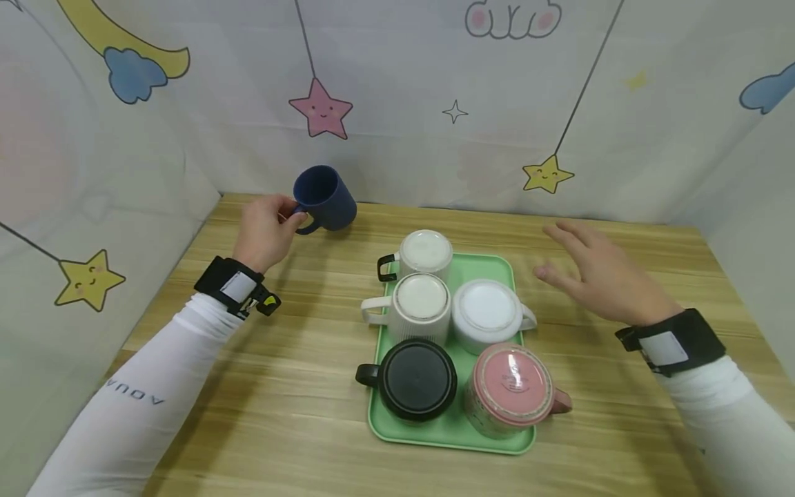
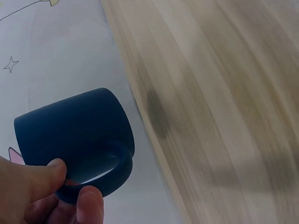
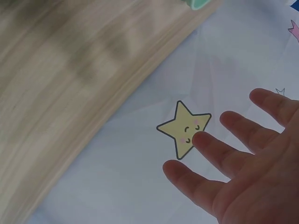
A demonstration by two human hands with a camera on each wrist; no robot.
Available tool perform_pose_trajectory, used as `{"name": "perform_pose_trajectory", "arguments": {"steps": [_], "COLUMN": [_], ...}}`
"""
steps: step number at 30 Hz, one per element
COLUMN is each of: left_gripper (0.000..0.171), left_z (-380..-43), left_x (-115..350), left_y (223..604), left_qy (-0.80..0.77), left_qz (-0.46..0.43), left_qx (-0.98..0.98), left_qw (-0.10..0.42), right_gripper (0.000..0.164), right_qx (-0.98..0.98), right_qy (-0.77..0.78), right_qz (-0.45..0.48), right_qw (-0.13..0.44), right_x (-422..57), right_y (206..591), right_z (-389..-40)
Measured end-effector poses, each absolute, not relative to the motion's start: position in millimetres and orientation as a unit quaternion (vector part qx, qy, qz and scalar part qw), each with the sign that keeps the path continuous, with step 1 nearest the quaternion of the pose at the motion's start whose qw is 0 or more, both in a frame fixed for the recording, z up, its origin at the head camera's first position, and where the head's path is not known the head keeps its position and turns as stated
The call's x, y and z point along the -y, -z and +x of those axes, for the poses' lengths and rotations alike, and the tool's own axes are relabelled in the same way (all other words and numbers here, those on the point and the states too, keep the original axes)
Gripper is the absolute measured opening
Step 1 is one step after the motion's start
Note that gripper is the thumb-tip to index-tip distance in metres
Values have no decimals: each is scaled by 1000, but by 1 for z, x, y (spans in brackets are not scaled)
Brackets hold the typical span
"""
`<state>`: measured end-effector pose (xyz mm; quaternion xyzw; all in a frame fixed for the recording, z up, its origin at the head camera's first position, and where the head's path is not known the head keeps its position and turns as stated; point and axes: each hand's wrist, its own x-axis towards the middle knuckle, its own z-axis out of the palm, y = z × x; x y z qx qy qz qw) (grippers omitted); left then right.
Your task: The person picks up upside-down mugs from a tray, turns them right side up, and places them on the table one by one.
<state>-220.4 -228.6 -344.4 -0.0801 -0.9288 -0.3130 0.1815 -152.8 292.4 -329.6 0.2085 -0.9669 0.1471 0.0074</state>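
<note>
My left hand [image 1: 265, 231] pinches the handle of a dark blue mug [image 1: 335, 203] near the table's back left edge. In the left wrist view the thumb and fingers close on the handle of the mug [image 2: 74, 126], and its shadow falls on the wood apart from it. The mug's mouth faces up and tilts a little in the head view. My right hand [image 1: 605, 276] hovers over the right side of the table with fingers spread, holding nothing. Between the hands lies a green tray [image 1: 484, 266] with several upside-down mugs.
On the tray stand a white mug with black handle [image 1: 426, 252], a ribbed white mug [image 1: 422, 304], a round white cup [image 1: 487, 314], a black mug [image 1: 417, 379] and a pink mug [image 1: 512, 386]. A printed cloth [image 1: 397, 166] hangs behind the wooden table [image 1: 298, 414].
</note>
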Motion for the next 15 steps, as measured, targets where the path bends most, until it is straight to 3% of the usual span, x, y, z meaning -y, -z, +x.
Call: {"name": "perform_pose_trajectory", "arguments": {"steps": [15], "left_gripper": [13], "left_z": [-234], "left_x": [220], "left_y": [353], "left_qy": [291], "left_qz": [-98], "left_qx": [939], "left_qw": [156], "right_gripper": [83], "right_qx": [965], "right_qy": [-157], "right_qz": [210], "right_qw": [-10], "right_x": [-298], "right_y": [341], "right_z": [-153]}}
